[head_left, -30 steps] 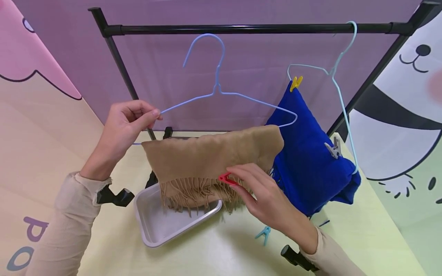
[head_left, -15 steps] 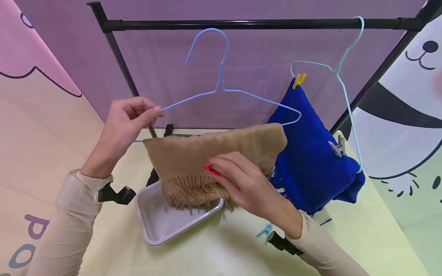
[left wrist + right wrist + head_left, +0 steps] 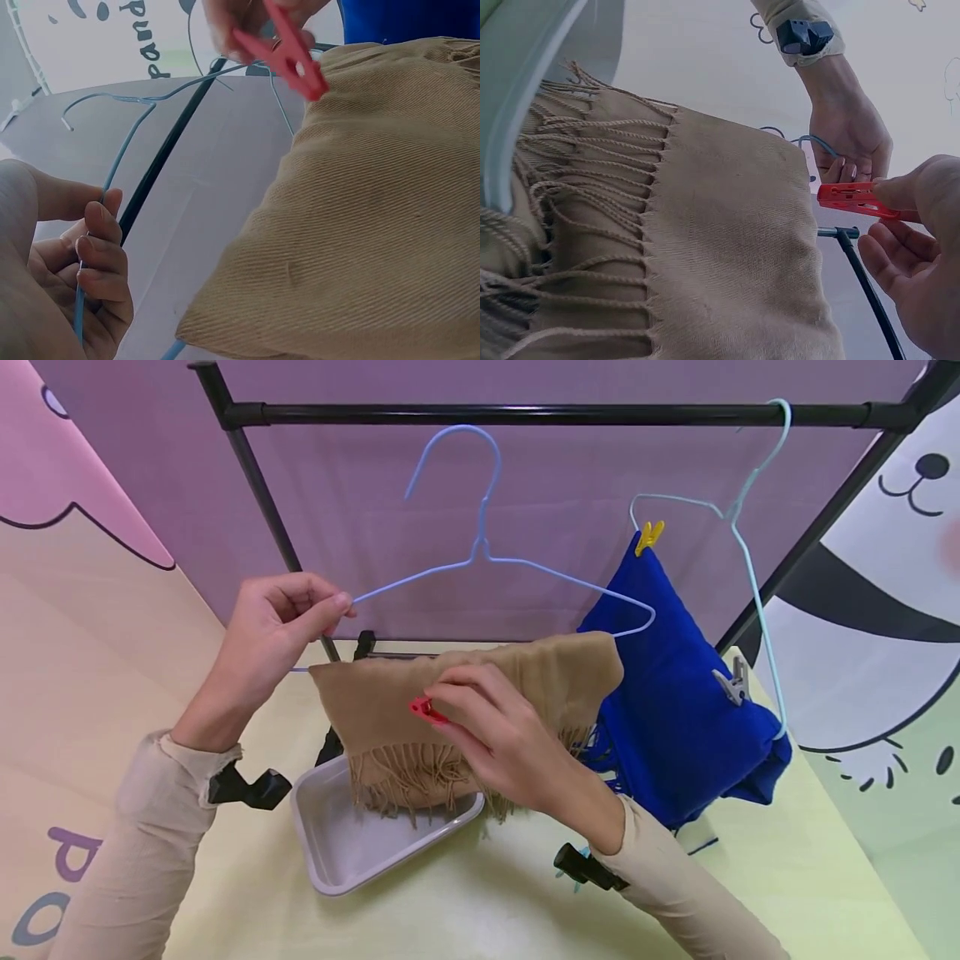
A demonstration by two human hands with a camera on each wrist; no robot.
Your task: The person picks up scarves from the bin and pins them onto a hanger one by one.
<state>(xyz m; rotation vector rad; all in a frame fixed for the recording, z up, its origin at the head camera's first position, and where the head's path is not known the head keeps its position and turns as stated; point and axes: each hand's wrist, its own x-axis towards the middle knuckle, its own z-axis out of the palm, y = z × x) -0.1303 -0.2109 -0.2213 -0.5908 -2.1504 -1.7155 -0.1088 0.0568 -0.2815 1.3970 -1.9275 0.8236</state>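
My left hand (image 3: 273, 639) pinches the left shoulder of a blue wire hanger (image 3: 480, 552) between thumb and fingers. Its hook stands free of the rack's bar. Over the hanger's bottom wire a tan fringed scarf (image 3: 555, 681) is draped, its fringe hanging toward me. My right hand (image 3: 510, 735) pinches a red clothespin (image 3: 427, 710) by one end, in front of the scarf. In the right wrist view the red clothespin (image 3: 851, 198) points at the scarf's folded top edge; whether it touches the cloth I cannot tell.
A black rack bar (image 3: 570, 415) crosses the top. On its right a pale teal hanger (image 3: 750, 560) carries a blue scarf (image 3: 675, 693), with a yellow clothespin (image 3: 649, 537) and a grey clothespin (image 3: 733, 682). A light plastic tray (image 3: 330, 860) sits on the table below the tan scarf.
My right hand has moved left and upward across the tan scarf with the red clothespin. My left hand still holds the hanger in nearly the same place. My right wrist now partly covers a teal clothespin.
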